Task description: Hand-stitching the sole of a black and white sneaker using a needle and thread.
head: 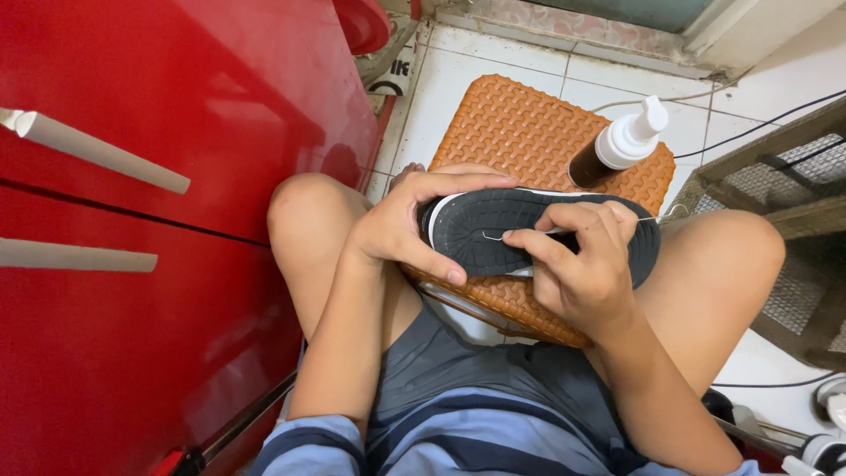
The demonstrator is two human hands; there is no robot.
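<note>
A shoe (493, 227) lies sole-up across my lap, with a dark grey patterned sole and a white edge. My left hand (405, 225) grips its heel end, fingers over the top and thumb under. My right hand (586, 256) rests on the toe half and pinches a thin bent metal needle or hook (495, 235), its tip against the sole. A fine thread (663, 216) runs off to the right from the shoe.
An orange woven plastic stool (520, 132) stands on the white tiled floor in front of my knees, with a brown pump bottle (617, 145) on it. A red cabinet (159, 229) with pale handles stands at the left. A wire-mesh wooden crate (784, 203) sits at the right.
</note>
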